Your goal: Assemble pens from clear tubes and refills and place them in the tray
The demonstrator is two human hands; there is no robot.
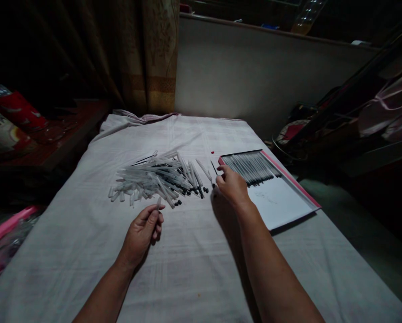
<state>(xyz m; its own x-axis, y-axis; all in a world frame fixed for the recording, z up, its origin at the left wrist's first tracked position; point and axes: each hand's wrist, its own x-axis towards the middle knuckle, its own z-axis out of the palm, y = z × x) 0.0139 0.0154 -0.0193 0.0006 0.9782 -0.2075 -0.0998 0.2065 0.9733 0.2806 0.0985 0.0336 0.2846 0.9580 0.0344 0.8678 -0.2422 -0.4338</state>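
Note:
My left hand (144, 228) is closed, thumb against fingers, on a translucent pen barrel (159, 202) whose tip sticks up above the fingers. Beyond it lies a loose pile of clear pen parts (153, 175), with barrels, caps and dark pieces mixed together. My right hand (232, 185) pinches a thin dark pen refill (213, 167) at the left edge of a shallow box. In the box (278, 211), a row of pens (251, 166) with dark ends lies side by side at the far end. Small black plugs (205, 190) are scattered between the pile and my right hand.
A pale checked cloth (183, 260) covers the table. A tiny red piece (212, 152) lies beyond the box. At left are a dark red side table (86, 121) with packages and a pink object (6, 233). A curtain (158, 54) hangs behind.

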